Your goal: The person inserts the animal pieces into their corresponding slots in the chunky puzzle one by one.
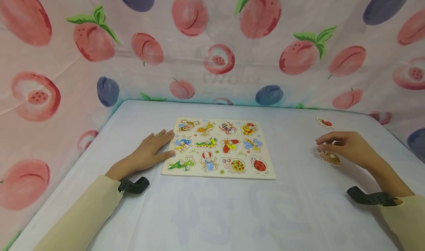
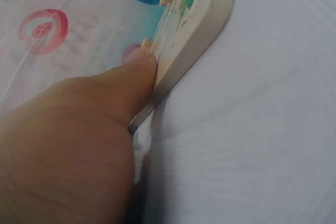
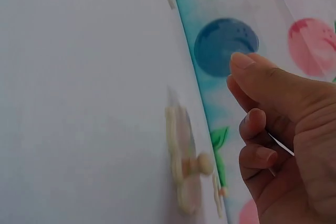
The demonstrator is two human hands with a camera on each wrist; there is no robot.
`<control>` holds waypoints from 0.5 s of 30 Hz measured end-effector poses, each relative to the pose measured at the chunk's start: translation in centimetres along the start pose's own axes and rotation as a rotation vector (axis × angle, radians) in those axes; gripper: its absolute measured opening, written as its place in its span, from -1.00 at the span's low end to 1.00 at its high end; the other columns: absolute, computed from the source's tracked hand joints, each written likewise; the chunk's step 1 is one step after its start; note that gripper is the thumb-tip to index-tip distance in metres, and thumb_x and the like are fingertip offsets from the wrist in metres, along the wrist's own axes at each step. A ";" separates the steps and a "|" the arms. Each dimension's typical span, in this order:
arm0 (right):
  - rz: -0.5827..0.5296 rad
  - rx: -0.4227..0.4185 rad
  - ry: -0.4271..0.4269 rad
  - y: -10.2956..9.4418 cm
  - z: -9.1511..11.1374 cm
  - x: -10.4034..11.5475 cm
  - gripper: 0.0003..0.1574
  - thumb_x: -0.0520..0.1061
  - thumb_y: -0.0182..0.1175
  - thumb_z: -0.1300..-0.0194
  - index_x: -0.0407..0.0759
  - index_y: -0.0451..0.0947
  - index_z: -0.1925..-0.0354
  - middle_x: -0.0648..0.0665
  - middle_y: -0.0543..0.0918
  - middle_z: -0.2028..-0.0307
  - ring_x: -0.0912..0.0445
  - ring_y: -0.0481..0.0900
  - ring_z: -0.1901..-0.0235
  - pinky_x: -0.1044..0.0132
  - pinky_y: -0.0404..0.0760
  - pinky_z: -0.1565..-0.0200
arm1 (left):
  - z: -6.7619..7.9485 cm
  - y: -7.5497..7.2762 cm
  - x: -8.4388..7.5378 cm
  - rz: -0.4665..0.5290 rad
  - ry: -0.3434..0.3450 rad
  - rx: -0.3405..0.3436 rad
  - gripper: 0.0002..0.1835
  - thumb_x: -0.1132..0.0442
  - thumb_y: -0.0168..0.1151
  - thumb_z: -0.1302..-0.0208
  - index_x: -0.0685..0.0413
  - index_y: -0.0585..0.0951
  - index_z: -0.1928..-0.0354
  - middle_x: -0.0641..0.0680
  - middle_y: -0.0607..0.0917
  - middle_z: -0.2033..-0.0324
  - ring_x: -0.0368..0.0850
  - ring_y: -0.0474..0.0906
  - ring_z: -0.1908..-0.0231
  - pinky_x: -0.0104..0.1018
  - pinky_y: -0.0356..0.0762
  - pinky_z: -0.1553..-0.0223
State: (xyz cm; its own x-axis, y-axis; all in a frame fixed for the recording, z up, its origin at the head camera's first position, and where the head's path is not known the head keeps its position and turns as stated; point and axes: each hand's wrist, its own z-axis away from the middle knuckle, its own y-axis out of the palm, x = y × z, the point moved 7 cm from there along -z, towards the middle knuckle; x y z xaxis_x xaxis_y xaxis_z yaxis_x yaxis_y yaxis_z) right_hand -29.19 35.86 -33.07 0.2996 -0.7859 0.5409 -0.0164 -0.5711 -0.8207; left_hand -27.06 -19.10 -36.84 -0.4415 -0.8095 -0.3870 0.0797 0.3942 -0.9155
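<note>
A wooden knob puzzle board (image 1: 199, 174) with insect pictures lies on the table. My left hand (image 1: 147, 153) rests at its left edge, fingers extended; the left wrist view shows the thumb (image 2: 139, 69) against the board's side. Over to the right, my right hand (image 1: 348, 146) hovers above a loose snail piece (image 1: 333, 160). Thumb and index tips are close together, the other fingers loosely bent, with nothing between them. In the right wrist view a blurred knobbed piece (image 3: 181, 150) lies apart from the fingers. A loose ladybug piece (image 1: 325, 123) sits just beyond the hand.
Most pictures on the board carry round knobs; its snail picture (image 1: 235, 165) and ladybug picture (image 1: 259, 165) show none. A white cloth (image 1: 219, 214) covers the table. Behind and to the left hangs a fruit-print curtain (image 1: 245, 59). Each wrist wears a black band.
</note>
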 end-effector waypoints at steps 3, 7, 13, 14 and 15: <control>-0.001 -0.012 0.017 -0.4 0.6 -1.1 -0.68 0.00 0.37 -0.18 -0.11 0.69 0.12 0.01 0.68 0.18 0.32 0.53 0.26 0.54 0.54 0.31 | -0.1 0.0 0.0 -0.001 0.002 0.001 -0.20 -0.12 0.09 -0.36 0.20 0.12 -0.45 0.15 0.11 -0.44 0.13 -0.16 -0.44 0.10 -0.34 -0.39; 0.004 -0.008 0.050 -0.7 1.1 -2.2 -0.67 0.02 0.37 -0.18 -0.11 0.70 0.13 0.04 0.68 0.18 0.33 0.52 0.26 0.49 0.56 0.33 | -0.1 0.0 0.0 0.001 0.001 0.002 -0.19 -0.14 0.08 -0.36 0.19 0.12 -0.45 0.14 0.11 -0.45 0.12 -0.16 -0.45 0.09 -0.34 -0.39; 0.017 0.010 0.090 -0.9 1.5 -3.6 -0.61 0.10 0.36 -0.17 -0.08 0.69 0.11 0.07 0.68 0.16 0.38 0.48 0.24 0.50 0.51 0.33 | -0.1 0.1 0.1 0.002 0.002 0.000 -0.19 -0.15 0.08 -0.36 0.19 0.12 -0.46 0.13 0.11 -0.45 0.12 -0.16 -0.45 0.08 -0.34 -0.39; 0.020 0.012 0.098 -0.9 1.5 -3.9 -0.60 0.12 0.36 -0.17 -0.07 0.69 0.11 0.07 0.67 0.15 0.39 0.47 0.24 0.51 0.50 0.33 | 0.0 0.1 0.1 0.002 0.002 0.000 -0.19 -0.14 0.08 -0.36 0.19 0.12 -0.46 0.13 0.10 -0.45 0.12 -0.16 -0.45 0.08 -0.34 -0.39; 0.022 0.012 0.103 -1.0 1.6 -4.1 -0.60 0.12 0.35 -0.17 -0.07 0.69 0.11 0.07 0.67 0.15 0.40 0.47 0.23 0.53 0.49 0.32 | 0.0 0.1 0.1 0.002 0.002 0.000 -0.19 -0.14 0.08 -0.36 0.19 0.12 -0.46 0.14 0.10 -0.45 0.12 -0.16 -0.45 0.08 -0.34 -0.39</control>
State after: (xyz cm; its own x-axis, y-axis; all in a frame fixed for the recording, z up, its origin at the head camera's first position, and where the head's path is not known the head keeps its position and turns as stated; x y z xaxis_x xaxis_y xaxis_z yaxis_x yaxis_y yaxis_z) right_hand -28.89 40.01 -34.79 0.1997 -0.8189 0.5380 -0.0105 -0.5508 -0.8346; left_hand -27.13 -19.16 -36.99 -0.4429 -0.8079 -0.3888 0.0808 0.3960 -0.9147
